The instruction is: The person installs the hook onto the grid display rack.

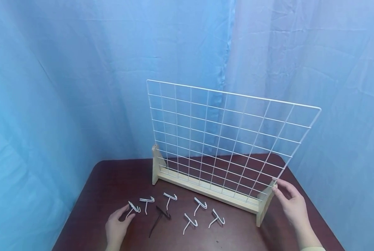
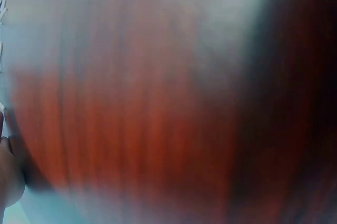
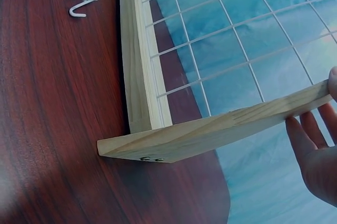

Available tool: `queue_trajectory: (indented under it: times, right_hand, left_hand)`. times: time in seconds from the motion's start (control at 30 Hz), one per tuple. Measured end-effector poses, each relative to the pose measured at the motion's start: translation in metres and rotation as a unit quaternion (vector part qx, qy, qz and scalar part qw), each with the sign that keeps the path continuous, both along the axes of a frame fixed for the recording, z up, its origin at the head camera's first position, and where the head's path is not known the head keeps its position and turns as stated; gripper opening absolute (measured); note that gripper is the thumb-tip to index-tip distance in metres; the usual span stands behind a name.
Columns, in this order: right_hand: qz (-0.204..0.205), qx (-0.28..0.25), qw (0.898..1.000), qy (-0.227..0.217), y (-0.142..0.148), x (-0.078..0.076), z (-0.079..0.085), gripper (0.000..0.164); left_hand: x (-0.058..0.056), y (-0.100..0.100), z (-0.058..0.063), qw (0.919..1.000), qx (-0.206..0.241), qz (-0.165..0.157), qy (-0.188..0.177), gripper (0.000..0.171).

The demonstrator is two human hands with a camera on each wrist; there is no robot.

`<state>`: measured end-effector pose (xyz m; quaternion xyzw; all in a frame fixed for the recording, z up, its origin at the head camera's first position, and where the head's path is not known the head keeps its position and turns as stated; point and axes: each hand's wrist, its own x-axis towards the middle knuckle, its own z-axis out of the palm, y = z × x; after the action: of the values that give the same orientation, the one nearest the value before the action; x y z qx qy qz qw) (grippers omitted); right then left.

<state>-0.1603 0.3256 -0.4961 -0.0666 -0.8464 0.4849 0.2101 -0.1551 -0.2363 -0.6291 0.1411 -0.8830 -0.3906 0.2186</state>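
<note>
My left hand (image 1: pixel 116 225) is at the left of the table, thumb and forefinger pinching a white wire hook (image 1: pixel 134 208). In the left wrist view only the edge of that hand (image 2: pixel 9 174) shows. On the right, my right hand (image 1: pixel 291 202) grips the upper end of the wooden side piece (image 1: pixel 263 207) of a stand. The right wrist view has the thumb on one face of this side piece (image 3: pixel 210 129) and the fingers on the other. A white wire grid panel (image 1: pixel 208 90) stands in the stand's wooden base (image 1: pixel 202 186), leaning back.
Several more white hooks (image 1: pixel 217 218) lie spread in front of the stand. Among them is a longer black hook (image 1: pixel 160 216). Everything sits on a dark red-brown wooden table (image 1: pixel 115 177), with blue curtains (image 1: pixel 111 69) hanging close behind and at both sides.
</note>
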Motion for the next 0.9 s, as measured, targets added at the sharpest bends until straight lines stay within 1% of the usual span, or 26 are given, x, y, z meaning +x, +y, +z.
queue_trajectory:
  times: [0.1,0.27,0.4,0.53,0.77,0.9]
  right_hand:
    - [-0.007,-0.013,1.0,-0.003,-0.0011,0.0,0.0003,0.04]
    - [-0.011,-0.028,1.0,-0.002,-0.0027,0.0002,-0.0005,0.037]
    - [-0.014,-0.045,0.999,0.006,-0.0052,-0.0001,-0.0021,0.033]
    - [-0.02,-0.051,0.998,0.008,-0.0061,-0.0004,-0.0044,0.033]
    - [-0.029,-0.071,0.997,0.022,-0.008,-0.001,-0.0072,0.035]
    - [-0.036,-0.078,0.996,0.031,-0.0097,-0.0016,-0.0076,0.035]
  left_hand:
    - [-0.0002,-0.0006,-0.0022,0.9997,-0.023,-0.001,-0.005,0.045]
    - [-0.0004,-0.0008,-0.0046,0.9991,-0.04,-0.003,0.012,0.043]
    - [0.0002,-0.0013,-0.0043,0.9986,-0.046,-0.002,0.024,0.041]
    - [0.0015,-0.0016,-0.0037,0.9981,-0.054,-0.006,0.029,0.038]
    - [-0.0009,-0.0036,-0.0068,0.998,-0.059,-0.001,0.022,0.035]
    - [-0.0013,-0.0044,-0.0076,0.998,-0.058,-0.001,0.024,0.034]
